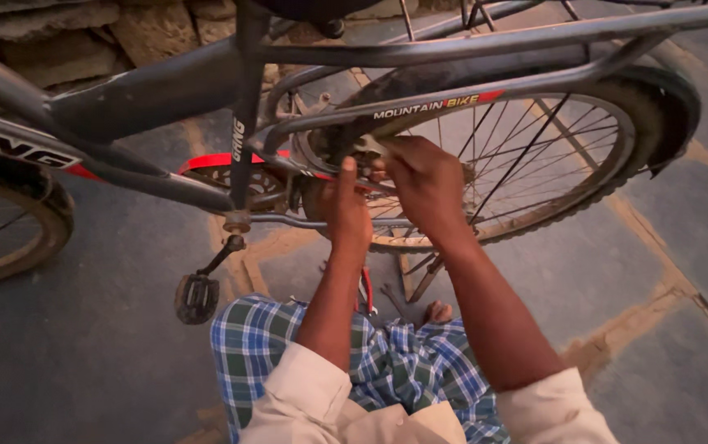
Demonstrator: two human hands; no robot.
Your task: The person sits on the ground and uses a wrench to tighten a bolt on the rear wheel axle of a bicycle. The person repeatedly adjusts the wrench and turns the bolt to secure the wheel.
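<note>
— Left hand (346,210)?
— Fingers curled, gripping near the hub of the spoked black-tyred rear wheel (584,177), beside the dark steel bicycle frame (165,90).
— Right hand (426,182)?
— Fingers pinched at the same hub; contents hidden.

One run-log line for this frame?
left hand: on rear hub area | right hand: at rear wheel hub, grip unclear | bicycle frame: upright | pedal: hanging
</note>
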